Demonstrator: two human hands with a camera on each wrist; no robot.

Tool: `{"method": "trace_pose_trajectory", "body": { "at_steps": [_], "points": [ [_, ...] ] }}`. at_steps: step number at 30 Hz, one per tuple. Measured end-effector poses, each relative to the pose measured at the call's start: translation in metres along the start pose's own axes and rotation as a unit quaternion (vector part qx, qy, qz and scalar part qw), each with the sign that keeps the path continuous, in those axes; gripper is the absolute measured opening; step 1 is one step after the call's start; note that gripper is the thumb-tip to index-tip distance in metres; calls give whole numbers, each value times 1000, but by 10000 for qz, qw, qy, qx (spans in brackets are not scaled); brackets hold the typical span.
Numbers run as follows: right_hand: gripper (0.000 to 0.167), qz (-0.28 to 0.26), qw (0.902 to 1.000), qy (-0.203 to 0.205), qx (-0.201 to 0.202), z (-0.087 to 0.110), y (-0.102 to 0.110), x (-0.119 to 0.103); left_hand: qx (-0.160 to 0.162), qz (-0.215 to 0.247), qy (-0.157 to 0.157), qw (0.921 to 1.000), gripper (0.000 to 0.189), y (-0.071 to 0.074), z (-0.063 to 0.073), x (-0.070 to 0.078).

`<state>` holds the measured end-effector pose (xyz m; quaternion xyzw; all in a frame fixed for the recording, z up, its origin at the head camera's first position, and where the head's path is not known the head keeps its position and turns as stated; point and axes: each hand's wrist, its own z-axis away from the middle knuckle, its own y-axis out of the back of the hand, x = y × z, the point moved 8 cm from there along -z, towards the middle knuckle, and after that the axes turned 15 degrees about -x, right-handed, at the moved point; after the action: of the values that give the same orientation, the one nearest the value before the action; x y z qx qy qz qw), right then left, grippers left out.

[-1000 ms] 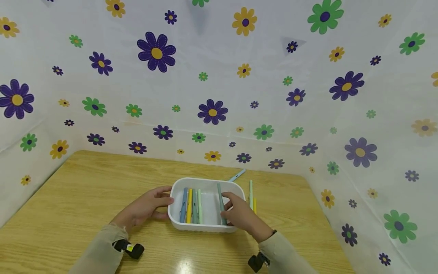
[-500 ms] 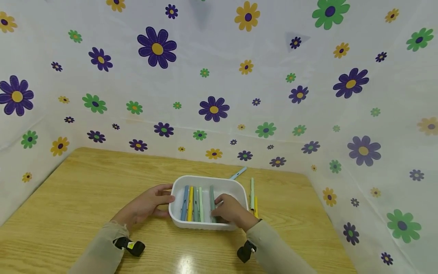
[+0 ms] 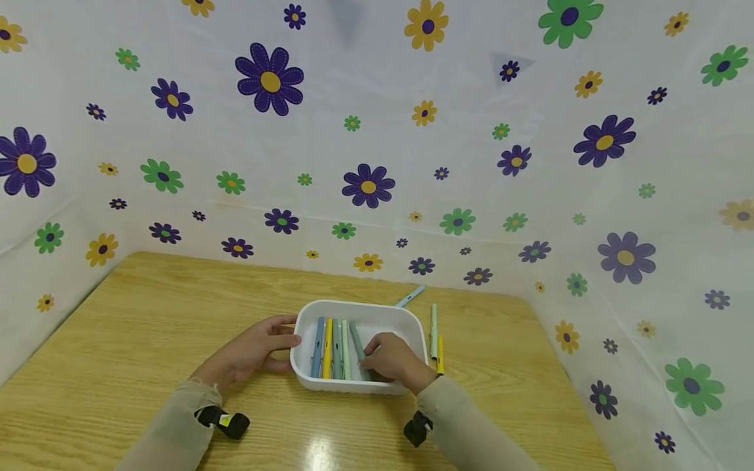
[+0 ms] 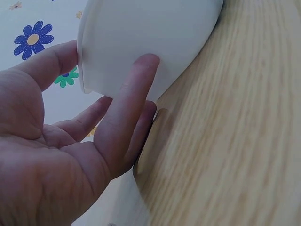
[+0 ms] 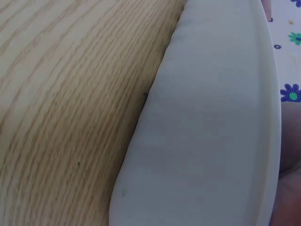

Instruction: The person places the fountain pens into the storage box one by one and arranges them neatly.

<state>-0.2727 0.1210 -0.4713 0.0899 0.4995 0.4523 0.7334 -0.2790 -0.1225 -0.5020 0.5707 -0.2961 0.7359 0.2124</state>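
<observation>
A white plastic bin sits on the table with pens inside. My left hand holds its left end, thumb at the rim and other fingers against the outer wall, as the left wrist view also shows. Inside stand a row of a blue pen, a yellow pen, a grey-green pen and a pale green pen. My right hand reaches in and pinches another grey-green pen, tilted beside the row. The right wrist view shows mostly the bin's outer wall, which hides the fingers.
Behind the bin lies a light blue pen. To its right are a light green pen and a yellow pen, partly behind the right wrist. Flower-printed sheeting borders the wooden table at the back and sides.
My right hand has moved left inside the bin, bringing the grey-green pen close to the row; its top now leans left. My left hand has stayed on the bin.
</observation>
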Motion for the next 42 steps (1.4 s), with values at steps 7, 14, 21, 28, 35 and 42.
{"method": "trace_pose_trajectory", "body": {
  "at_steps": [7, 14, 21, 28, 35, 42],
  "points": [
    [19, -680, 9970, 148, -346, -3, -7, -1, -1, 63, -41, 10000, 76, 1, -2, -1],
    [18, -766, 9957, 84, -509, -5, -11, -1, 19, 19, -15, 10000, 76, 2, -2, -2],
    [18, -637, 9957, 429, -524, 11, 3, -3, -2, 20, -23, 10000, 75, 1, -2, -2],
    [23, -1123, 9879, 964, 469, 53, 69, 27, -40, 13, -47, 10000, 74, 2, -3, -3],
    [29, -1131, 9857, 331, 1201, 77, 108, 94, 0, -84, 13, 10000, 71, 4, -2, -4],
    [28, -1052, 9904, -214, 873, 68, 90, 126, 20, -27, 56, 10000, 73, 2, -2, -5]
  ]
}}
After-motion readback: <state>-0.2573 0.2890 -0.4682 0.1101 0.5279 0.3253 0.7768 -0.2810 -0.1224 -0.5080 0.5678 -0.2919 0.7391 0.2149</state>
